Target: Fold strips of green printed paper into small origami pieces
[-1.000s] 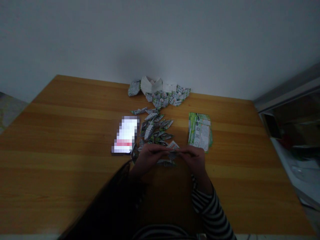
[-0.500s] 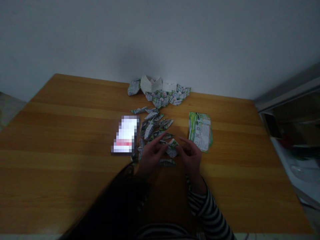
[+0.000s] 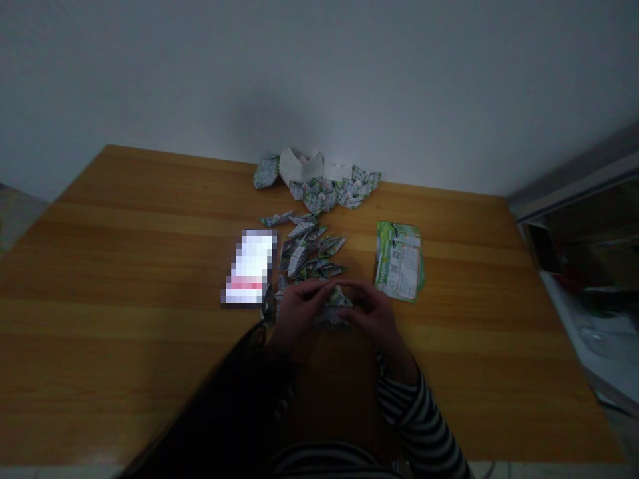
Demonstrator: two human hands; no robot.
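Note:
Between my two hands is a small folded piece of printed paper, green and white. My left hand pinches its left side, and my right hand has fingers closed on its right side. The fingers cover part of the paper. Under and just beyond the hands lie several folded paper pieces with pointed ends, in a loose pile. To the right of my right hand rests a stack of green and white printed leaflets.
A lit phone with a blurred screen lies left of the pile. Against the wall stand joined folded-paper pieces on the wooden table. Beyond the table's right edge is a shelf with a dark phone-like object.
The paper between my hands has gone from an opened diamond shape to a more folded, pointed one. My fingertips have drawn together over its top edge.

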